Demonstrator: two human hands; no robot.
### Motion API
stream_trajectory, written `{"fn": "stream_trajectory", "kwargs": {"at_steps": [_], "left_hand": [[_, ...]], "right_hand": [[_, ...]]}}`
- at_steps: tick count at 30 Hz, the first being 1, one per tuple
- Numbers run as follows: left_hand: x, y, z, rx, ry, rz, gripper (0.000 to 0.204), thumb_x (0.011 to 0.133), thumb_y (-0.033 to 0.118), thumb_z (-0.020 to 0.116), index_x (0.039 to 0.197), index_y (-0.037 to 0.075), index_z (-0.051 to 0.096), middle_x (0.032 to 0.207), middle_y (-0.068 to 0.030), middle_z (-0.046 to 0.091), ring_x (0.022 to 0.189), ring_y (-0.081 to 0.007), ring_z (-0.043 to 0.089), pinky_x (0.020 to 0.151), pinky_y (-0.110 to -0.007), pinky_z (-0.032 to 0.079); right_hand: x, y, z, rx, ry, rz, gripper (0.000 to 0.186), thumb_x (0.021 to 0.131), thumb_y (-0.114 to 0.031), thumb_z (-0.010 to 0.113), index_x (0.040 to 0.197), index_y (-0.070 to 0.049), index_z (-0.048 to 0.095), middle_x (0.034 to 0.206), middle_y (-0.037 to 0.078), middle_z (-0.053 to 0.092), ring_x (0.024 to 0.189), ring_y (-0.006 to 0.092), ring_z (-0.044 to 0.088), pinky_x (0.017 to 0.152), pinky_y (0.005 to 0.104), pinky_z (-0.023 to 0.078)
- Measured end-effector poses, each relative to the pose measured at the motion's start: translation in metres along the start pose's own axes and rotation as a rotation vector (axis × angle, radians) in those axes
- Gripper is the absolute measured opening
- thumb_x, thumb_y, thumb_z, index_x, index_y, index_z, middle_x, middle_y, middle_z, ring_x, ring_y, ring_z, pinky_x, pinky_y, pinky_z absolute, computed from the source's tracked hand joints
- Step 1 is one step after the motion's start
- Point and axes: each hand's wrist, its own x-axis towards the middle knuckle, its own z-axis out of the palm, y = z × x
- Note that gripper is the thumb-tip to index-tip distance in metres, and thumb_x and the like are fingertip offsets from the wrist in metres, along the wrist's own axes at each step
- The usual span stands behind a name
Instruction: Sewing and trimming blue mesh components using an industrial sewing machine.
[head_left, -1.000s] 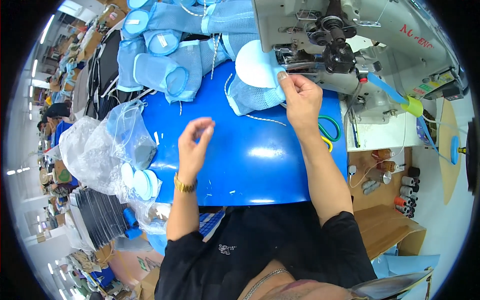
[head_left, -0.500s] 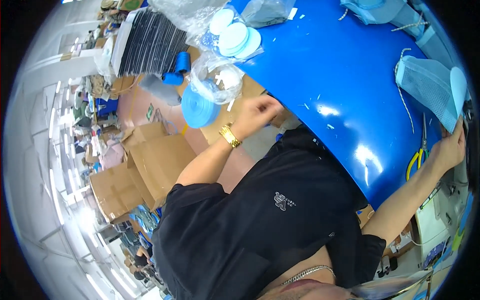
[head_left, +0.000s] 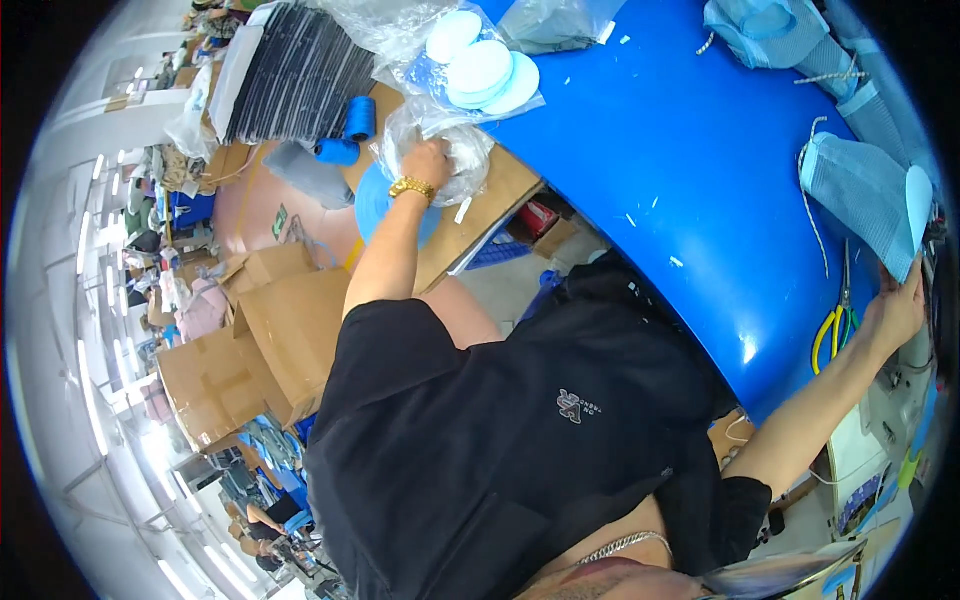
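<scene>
In the head view, the mesh pouch (head_left: 850, 190) lies at the right of the frame: pale blue, open-weave netting, roughly tapered, with a flat, smooth, lighter-blue disc (head_left: 918, 205) at its right edge and a speckled whitish cord (head_left: 808, 205) trailing along its left side. The right hand (head_left: 897, 312), at the right edge, pinches the pouch's lower corner between thumb and fingers. Upper left of centre, the left hand (head_left: 428, 163) reaches into a crumpled clear plastic bag (head_left: 472, 165); its fingertips are hidden, so their grip cannot be told. Yellow-handled scissors (head_left: 826, 340) lie near the right hand.
</scene>
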Motion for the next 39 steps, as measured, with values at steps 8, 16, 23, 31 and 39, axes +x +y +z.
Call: {"fn": "stream_trajectory", "kwargs": {"at_steps": [8,16,23,31,39], "left_hand": [[-0.008,0.027,0.012,-0.176,0.077,-0.089,0.018,0.077,0.02,0.067,0.093,0.012,0.072,0.095,-0.017,0.07,0.087,-0.0335,0.068,0.078,-0.043,0.055],[-0.015,0.027,-0.011,-0.009,0.212,0.004,0.014,0.078,0.023,0.068,0.077,0.01,0.072,0.079,-0.0155,0.069,0.073,-0.0311,0.068,0.066,-0.044,0.054],[-0.021,0.026,-0.025,0.016,0.272,0.071,0.018,0.08,0.025,0.067,0.075,0.009,0.072,0.074,-0.0145,0.069,0.074,-0.0325,0.066,0.065,-0.045,0.052],[-0.032,0.02,-0.034,-0.109,0.324,0.026,0.016,0.084,0.024,0.063,0.087,0.013,0.074,0.078,-0.013,0.069,0.076,-0.0324,0.065,0.07,-0.045,0.052],[-0.039,0.016,-0.038,-0.159,0.351,0.054,0.016,0.08,0.027,0.068,0.082,0.012,0.074,0.073,-0.0134,0.067,0.075,-0.0325,0.062,0.068,-0.045,0.05]], "right_hand": [[-0.001,-0.002,-0.013,-0.01,0.02,0.112,0.038,0.095,-0.023,0.061,0.118,0.008,0.06,0.106,0.016,0.067,0.089,0.023,0.067,0.071,0.0315,0.056],[-0.001,-0.001,-0.01,0.052,-0.004,0.134,0.034,0.096,-0.023,0.06,0.116,0.004,0.062,0.1,0.013,0.069,0.086,0.0189,0.068,0.068,0.0284,0.056],[0.002,0.0,-0.005,0.06,-0.014,0.128,0.036,0.095,-0.024,0.062,0.116,0.005,0.061,0.101,0.013,0.068,0.085,0.0189,0.067,0.07,0.0289,0.056],[0.008,0.001,-0.004,0.041,-0.002,0.084,0.036,0.093,-0.022,0.064,0.116,0.007,0.061,0.101,0.015,0.068,0.085,0.0209,0.067,0.069,0.0299,0.057],[0.004,-0.004,-0.004,0.047,0.014,0.108,0.036,0.092,-0.022,0.065,0.114,0.007,0.061,0.102,0.014,0.068,0.087,0.0211,0.067,0.07,0.0297,0.057]]}}
